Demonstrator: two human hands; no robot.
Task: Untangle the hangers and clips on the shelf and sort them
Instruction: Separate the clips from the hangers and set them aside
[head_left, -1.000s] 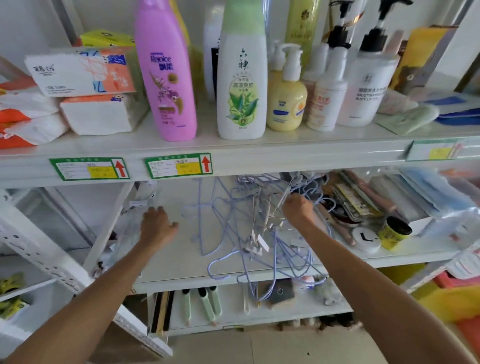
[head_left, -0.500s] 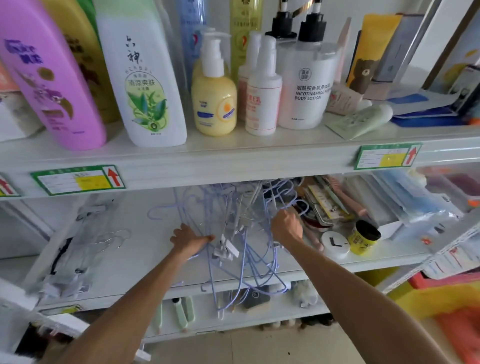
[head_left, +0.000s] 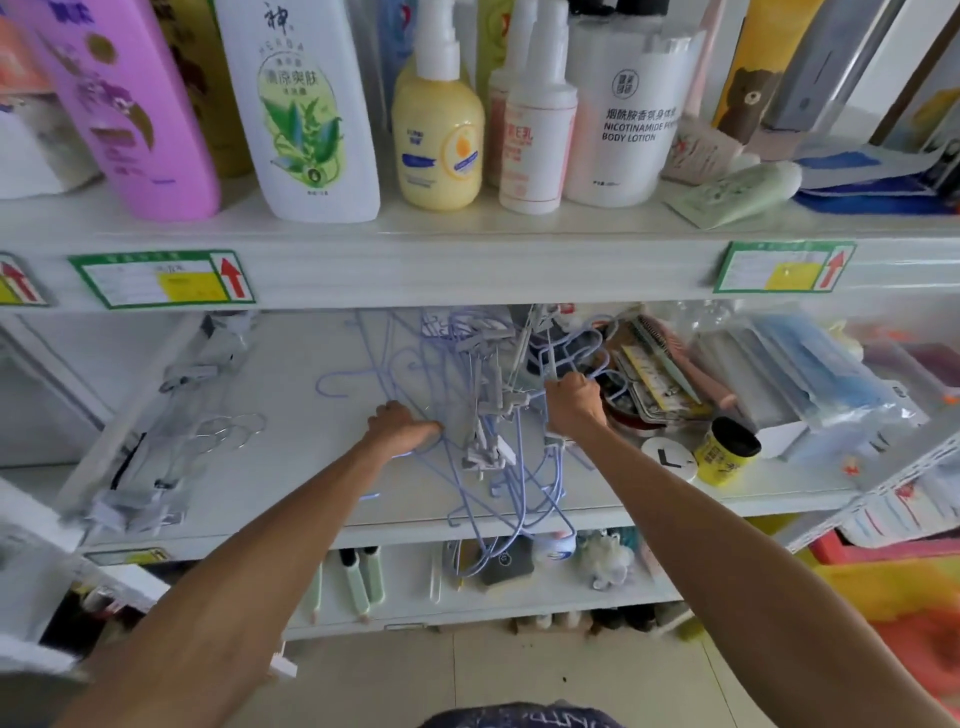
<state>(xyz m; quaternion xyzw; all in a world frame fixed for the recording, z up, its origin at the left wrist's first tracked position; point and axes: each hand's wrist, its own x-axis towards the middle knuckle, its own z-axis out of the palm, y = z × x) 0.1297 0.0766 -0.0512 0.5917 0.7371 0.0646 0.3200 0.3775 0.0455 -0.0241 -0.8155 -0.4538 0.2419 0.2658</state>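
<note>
Both arms reach straight in over the middle shelf (head_left: 311, 483). The right hand (head_left: 574, 402) has its grip curled tight round a few wires on the right side of the tangled lavender hangers (head_left: 470, 374), knuckles up. The left hand (head_left: 400, 428) grips wires at the pile's left edge (fingertips tucked under, hard to see). The heap and its white clips (head_left: 491, 457) lie mid-shelf, some hooks poking over the front edge. Lotion bottles (head_left: 623, 130) line the shelf above, and a yellow jar (head_left: 724, 452) sits off to the right.

bare forearms (head_left: 234, 571), left hand (head_left: 400, 428), right hand (head_left: 571, 408), dark blue patterned garment (head_left: 519, 718) at bottom edge
</note>
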